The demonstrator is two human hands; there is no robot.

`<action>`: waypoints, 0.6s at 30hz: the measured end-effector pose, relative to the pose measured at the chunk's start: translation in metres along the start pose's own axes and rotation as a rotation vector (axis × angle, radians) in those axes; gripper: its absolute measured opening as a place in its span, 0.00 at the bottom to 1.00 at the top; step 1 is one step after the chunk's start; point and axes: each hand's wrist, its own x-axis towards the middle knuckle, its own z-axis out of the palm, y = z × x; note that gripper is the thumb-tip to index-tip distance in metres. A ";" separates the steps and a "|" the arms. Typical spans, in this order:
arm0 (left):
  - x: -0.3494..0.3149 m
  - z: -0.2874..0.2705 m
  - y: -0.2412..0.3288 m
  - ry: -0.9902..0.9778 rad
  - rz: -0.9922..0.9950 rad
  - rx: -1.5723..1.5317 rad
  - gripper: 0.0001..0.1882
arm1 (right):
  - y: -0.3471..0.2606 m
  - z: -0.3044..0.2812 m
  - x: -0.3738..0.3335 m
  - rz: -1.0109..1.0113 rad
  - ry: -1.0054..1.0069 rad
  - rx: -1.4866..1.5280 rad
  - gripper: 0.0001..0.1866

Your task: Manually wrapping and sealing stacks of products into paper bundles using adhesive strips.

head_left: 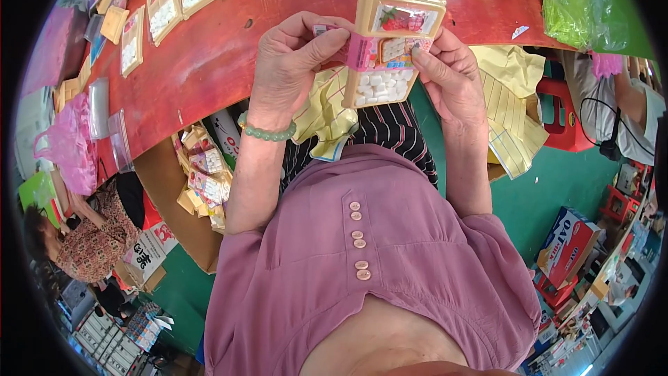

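Both hands hold one flat cream plastic box with a clear window, a strawberry picture on top and small white pieces inside. A pink paper band wraps its middle. My left hand, with a green bead bracelet at the wrist, pinches the band at the box's left edge. My right hand grips the right edge, fingertips on the band. The box is raised above my lap, just in front of the red table.
Several filled boxes lie in a row along the table's far left side. A cardboard carton of finished packs stands under the table at my left. Yellow sheets lie at the right, a green bag above them. A seated person is at lower left.
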 end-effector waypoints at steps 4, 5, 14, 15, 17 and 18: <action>-0.003 -0.006 -0.005 -0.098 0.025 -0.043 0.06 | 0.006 -0.003 -0.003 -0.042 -0.106 0.031 0.16; -0.003 -0.005 -0.005 -0.134 0.008 -0.081 0.06 | 0.008 -0.004 -0.003 -0.051 -0.152 0.062 0.17; -0.020 0.007 -0.005 -0.249 0.061 0.106 0.07 | 0.005 -0.005 -0.016 -0.057 -0.271 -0.068 0.17; -0.022 0.009 -0.004 -0.269 0.126 0.208 0.07 | 0.005 -0.005 -0.018 -0.085 -0.300 -0.109 0.16; -0.026 0.011 -0.004 -0.248 0.085 0.164 0.08 | 0.006 -0.005 -0.021 -0.045 -0.271 -0.092 0.15; -0.028 0.011 -0.004 -0.236 0.086 0.205 0.08 | 0.007 -0.003 -0.022 -0.043 -0.269 -0.087 0.16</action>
